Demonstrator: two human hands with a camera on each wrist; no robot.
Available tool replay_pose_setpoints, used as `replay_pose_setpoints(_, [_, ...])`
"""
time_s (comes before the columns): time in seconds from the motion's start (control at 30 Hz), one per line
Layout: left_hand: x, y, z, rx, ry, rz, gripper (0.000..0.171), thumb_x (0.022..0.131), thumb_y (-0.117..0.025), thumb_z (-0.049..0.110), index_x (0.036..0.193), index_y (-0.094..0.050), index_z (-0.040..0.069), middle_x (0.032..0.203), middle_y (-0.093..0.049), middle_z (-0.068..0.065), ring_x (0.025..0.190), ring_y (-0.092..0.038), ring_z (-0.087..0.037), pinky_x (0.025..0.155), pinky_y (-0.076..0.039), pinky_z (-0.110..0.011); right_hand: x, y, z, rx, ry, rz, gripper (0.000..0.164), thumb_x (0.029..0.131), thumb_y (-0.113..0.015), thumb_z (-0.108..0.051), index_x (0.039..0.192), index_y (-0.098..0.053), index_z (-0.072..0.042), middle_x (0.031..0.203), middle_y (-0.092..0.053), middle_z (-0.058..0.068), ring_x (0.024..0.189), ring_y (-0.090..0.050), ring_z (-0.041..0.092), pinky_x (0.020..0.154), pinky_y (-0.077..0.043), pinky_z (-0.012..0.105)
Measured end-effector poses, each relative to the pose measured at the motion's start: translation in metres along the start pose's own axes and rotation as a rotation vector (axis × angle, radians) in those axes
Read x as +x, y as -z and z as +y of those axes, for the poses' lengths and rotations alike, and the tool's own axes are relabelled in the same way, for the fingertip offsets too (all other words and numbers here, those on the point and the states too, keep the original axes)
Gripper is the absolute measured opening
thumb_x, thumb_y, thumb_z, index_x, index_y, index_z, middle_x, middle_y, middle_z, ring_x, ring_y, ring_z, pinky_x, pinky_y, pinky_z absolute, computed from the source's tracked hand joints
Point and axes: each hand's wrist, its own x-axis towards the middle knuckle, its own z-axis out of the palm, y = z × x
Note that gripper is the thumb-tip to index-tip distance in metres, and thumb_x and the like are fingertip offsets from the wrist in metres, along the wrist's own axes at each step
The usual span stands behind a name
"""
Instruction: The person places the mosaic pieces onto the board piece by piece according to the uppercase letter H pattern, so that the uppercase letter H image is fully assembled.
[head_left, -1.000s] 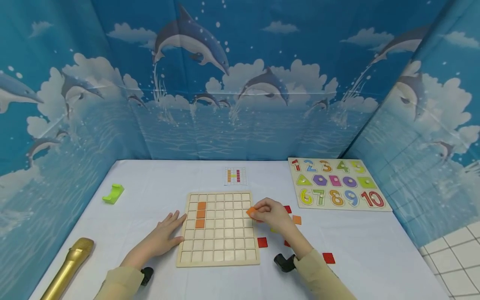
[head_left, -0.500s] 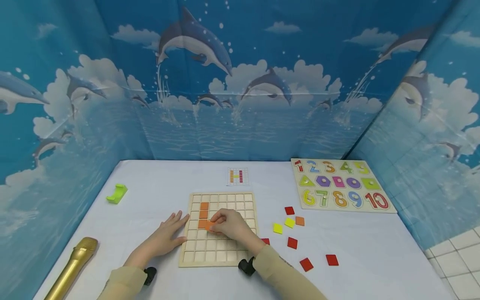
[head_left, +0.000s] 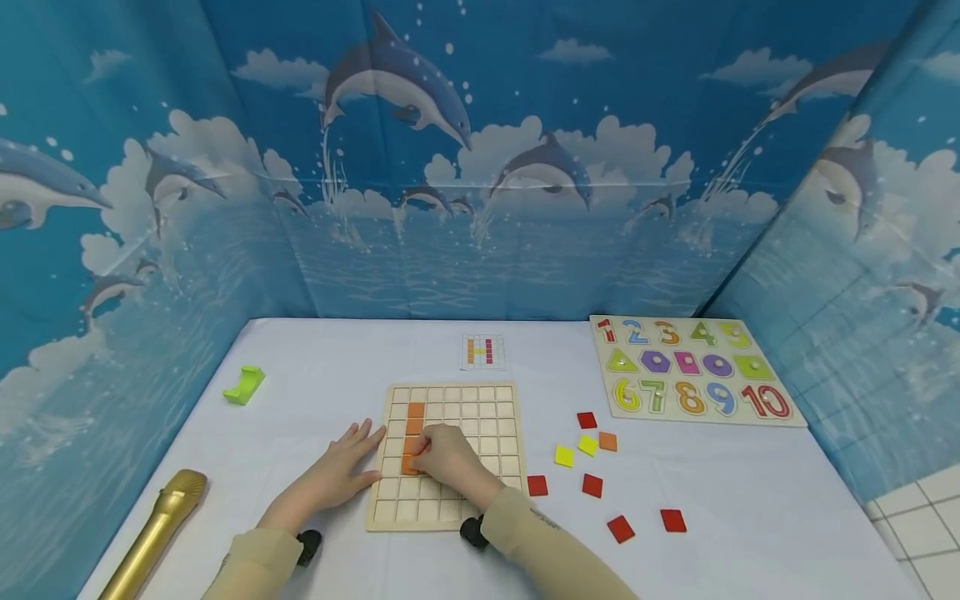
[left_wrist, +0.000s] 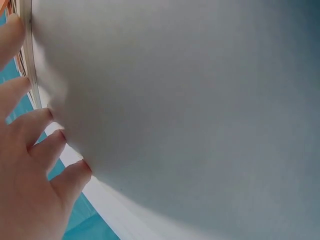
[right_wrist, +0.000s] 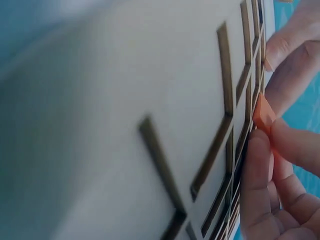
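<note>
A square wooden grid board (head_left: 480, 450) lies on the white table. Several orange tiles run down one of its columns, the topmost orange tile (head_left: 416, 410) in plain sight. My right hand (head_left: 452, 460) is over the board, pinching an orange square tile (right_wrist: 264, 114) between thumb and finger, low at the bottom of that column. Part of the column is hidden behind this hand. My left hand (head_left: 330, 477) rests flat with fingers spread, fingertips and thumb at the board's left edge; the left wrist view also shows the fingers (left_wrist: 32, 122) along that edge.
Right of the board lie several red tiles (head_left: 592, 486), two yellow tiles (head_left: 564, 456) and an orange tile (head_left: 608, 442). A pattern card (head_left: 483, 352) sits behind the board. Farther out are a number puzzle (head_left: 686, 367), a green holder (head_left: 244, 386) and a gold microphone (head_left: 161, 521).
My right hand has carried an orange tile left from the board's right edge to the orange column, then slightly lower. The left hand stays at the board's edge.
</note>
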Motion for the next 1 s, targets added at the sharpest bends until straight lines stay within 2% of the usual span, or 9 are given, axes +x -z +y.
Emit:
replay_pose_setpoints(0.23, [-0.001, 0.001, 0.0, 0.008, -0.008, 0.002, 0.067, 0.093, -0.068, 0.024, 0.151, -0.038, 0.006, 0.159, -0.023, -0.027, 0.148, -0.015, -0.049, 0.115, -0.016, -0.07, 0.002, -0.004, -0.005, -0.156, 0.015, 0.022, 0.019, 0.083, -0.076, -0.004, 0.072, -0.062, -0.01, 0.069, -0.058, -0.002, 0.06, -0.049, 0.008, 0.052, -0.042, 0.019])
replay_pose_setpoints(0.33, [-0.001, 0.0, -0.001, 0.006, -0.014, 0.002, 0.068, 0.093, -0.068, 0.024, 0.151, -0.038, 0.006, 0.159, -0.023, -0.027, 0.148, -0.015, -0.049, 0.115, -0.017, -0.07, 0.002, -0.004, -0.006, -0.189, 0.013, 0.027, 0.02, 0.083, -0.075, -0.003, 0.071, -0.061, -0.009, 0.069, -0.058, -0.001, 0.059, -0.049, 0.008, 0.051, -0.042, 0.019])
replay_pose_setpoints(0.43, [0.0, 0.0, -0.003, 0.01, -0.018, 0.003, 0.068, 0.093, -0.068, 0.024, 0.151, -0.038, 0.007, 0.16, -0.022, -0.027, 0.148, -0.015, -0.049, 0.115, -0.017, -0.07, 0.002, -0.004, -0.006, -0.189, 0.006, 0.027, 0.02, 0.083, -0.075, -0.002, 0.071, -0.06, -0.009, 0.069, -0.058, -0.002, 0.058, -0.049, 0.008, 0.051, -0.041, 0.019])
replay_pose_setpoints(0.6, [0.001, 0.0, -0.003, 0.001, -0.022, 0.005, 0.068, 0.093, -0.068, 0.024, 0.151, -0.038, 0.007, 0.16, -0.022, -0.027, 0.148, -0.015, -0.048, 0.115, -0.016, -0.071, -0.002, 0.004, -0.005, -0.127, 0.002, 0.016, 0.013, 0.083, -0.074, -0.004, 0.076, -0.064, -0.008, 0.07, -0.059, -0.002, 0.06, -0.049, 0.009, 0.053, -0.041, 0.02])
replay_pose_setpoints(0.73, [0.0, -0.001, -0.002, -0.019, -0.011, 0.002, 0.069, 0.092, -0.069, 0.023, 0.151, -0.038, 0.006, 0.16, -0.022, -0.027, 0.148, -0.014, -0.049, 0.115, -0.015, -0.071, -0.011, 0.019, 0.002, -0.061, 0.007, 0.006, 0.005, 0.085, -0.073, -0.008, 0.085, -0.068, -0.008, 0.073, -0.06, -0.003, 0.064, -0.052, 0.01, 0.056, -0.043, 0.021])
replay_pose_setpoints(0.87, [0.0, -0.003, -0.002, -0.004, 0.0, -0.001, 0.069, 0.092, -0.069, 0.023, 0.152, -0.037, 0.007, 0.16, -0.021, -0.026, 0.149, -0.013, -0.048, 0.116, -0.015, -0.07, -0.023, 0.046, 0.019, -0.027, 0.001, 0.031, 0.005, 0.086, -0.072, -0.01, 0.09, -0.069, -0.008, 0.078, -0.063, -0.002, 0.068, -0.054, 0.011, 0.059, -0.045, 0.022])
replay_pose_setpoints(1.0, [0.0, -0.003, -0.001, 0.003, -0.002, 0.008, 0.07, 0.092, -0.069, 0.023, 0.152, -0.037, 0.006, 0.16, -0.021, -0.026, 0.148, -0.014, -0.048, 0.115, -0.015, -0.07, -0.036, 0.079, 0.043, -0.006, -0.081, 0.088, 0.007, 0.086, -0.072, -0.012, 0.092, -0.07, -0.009, 0.079, -0.065, 0.0, 0.069, -0.057, 0.012, 0.061, -0.048, 0.024])
